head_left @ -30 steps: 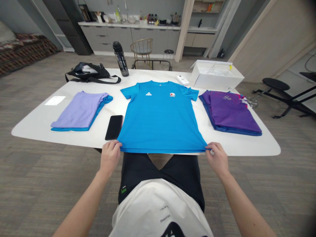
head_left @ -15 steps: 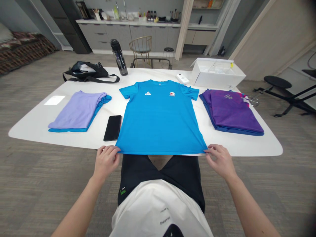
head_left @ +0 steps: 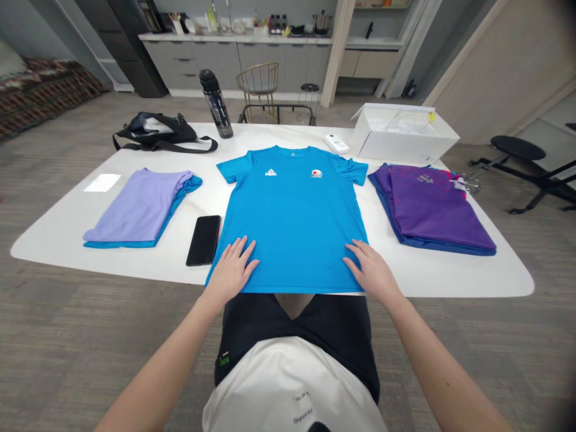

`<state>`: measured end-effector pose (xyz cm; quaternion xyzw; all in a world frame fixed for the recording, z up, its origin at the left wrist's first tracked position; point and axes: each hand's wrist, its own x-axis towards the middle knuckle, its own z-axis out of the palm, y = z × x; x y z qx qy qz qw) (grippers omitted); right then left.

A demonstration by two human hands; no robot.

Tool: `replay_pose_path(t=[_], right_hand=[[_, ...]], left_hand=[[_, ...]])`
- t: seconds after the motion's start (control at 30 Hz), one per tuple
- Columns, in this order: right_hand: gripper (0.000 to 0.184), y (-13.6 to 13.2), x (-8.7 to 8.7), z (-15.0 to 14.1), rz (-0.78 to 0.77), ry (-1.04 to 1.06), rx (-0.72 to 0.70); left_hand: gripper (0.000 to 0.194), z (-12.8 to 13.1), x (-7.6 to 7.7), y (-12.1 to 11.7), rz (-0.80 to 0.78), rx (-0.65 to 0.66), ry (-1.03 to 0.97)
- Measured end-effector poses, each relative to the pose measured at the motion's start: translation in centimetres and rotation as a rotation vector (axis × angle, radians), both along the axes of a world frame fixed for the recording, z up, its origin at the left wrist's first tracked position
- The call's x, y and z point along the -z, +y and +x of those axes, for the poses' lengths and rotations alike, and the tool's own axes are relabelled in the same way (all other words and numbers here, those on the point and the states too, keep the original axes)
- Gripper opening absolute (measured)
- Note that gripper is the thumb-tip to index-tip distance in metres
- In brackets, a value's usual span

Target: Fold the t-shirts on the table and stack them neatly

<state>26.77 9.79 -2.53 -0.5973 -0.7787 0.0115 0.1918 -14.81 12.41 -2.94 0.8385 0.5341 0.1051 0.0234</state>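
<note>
A bright blue T-shirt (head_left: pixel 294 216) lies spread flat, front up, its collar toward the far side and its hem along the table's near edge. Small emblems sit on both sides of its chest. On the lower left of the shirt rests my left hand (head_left: pixel 233 268), fingers spread and flat. My right hand (head_left: pixel 371 268) lies on the lower right part in the same way, fingers apart. Neither hand grips the cloth. Just left of the shirt is a black smartphone (head_left: pixel 203 240).
On the white table (head_left: pixel 54 240), folded lilac and blue shirts (head_left: pixel 139 207) lie left, folded purple and navy shirts (head_left: pixel 438 207) right. Farther back are a black bag (head_left: pixel 157 132), a dark bottle (head_left: pixel 216 105), a small white device (head_left: pixel 336 144) and an open white box (head_left: pixel 405 135).
Both hands have let go of the hem corners. They have moved inward and up onto the shirt, with fingers now spread flat.
</note>
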Motion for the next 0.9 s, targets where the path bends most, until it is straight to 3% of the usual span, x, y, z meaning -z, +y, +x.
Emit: replay_pose_path(t=[0.1,0.2,0.27,0.37,0.47,0.57,0.7,0.8,0.9], right_hand=[[0.041,0.8,-0.2,0.5,-0.013,-0.073,0.03],[0.042,4.3,-1.1,0.6,0.018,-0.088,0.144],[0.047,8.5,-1.6,0.3,0.031,-0.064,0.161],[0.058,16.9,-1.7,-0.5,0.011,0.043,0.103],[0.063,25.5,-1.2,-0.6,-0.039,0.169,0.157],[0.065,31.9,-0.4,0.5,-0.124,0.231,0.318],[0.07,35.4,1.0,3.5,-0.317,0.157,0.496],[0.075,35.5,1.9,5.5,-0.37,0.016,0.538],[0.08,35.4,2.2,6.1,-0.374,-0.069,0.591]], left_hand=[[0.057,-0.4,-0.7,1.2,-0.007,0.005,0.027],[0.06,-0.2,-2.0,5.3,0.031,0.014,0.021],[0.062,0.4,-2.7,9.9,0.053,0.008,0.018],[0.064,1.6,-2.9,18.5,0.044,-0.032,0.008],[0.062,2.2,-2.2,26.9,-0.015,-0.135,-0.003],[0.064,1.3,-0.9,32.8,-0.072,-0.304,-0.053],[0.071,-1.8,1.2,36.3,-0.191,-0.463,-0.055],[0.074,-3.8,2.0,36.7,-0.218,-0.515,0.033],[0.08,-4.5,1.8,36.7,-0.222,-0.566,0.088]])
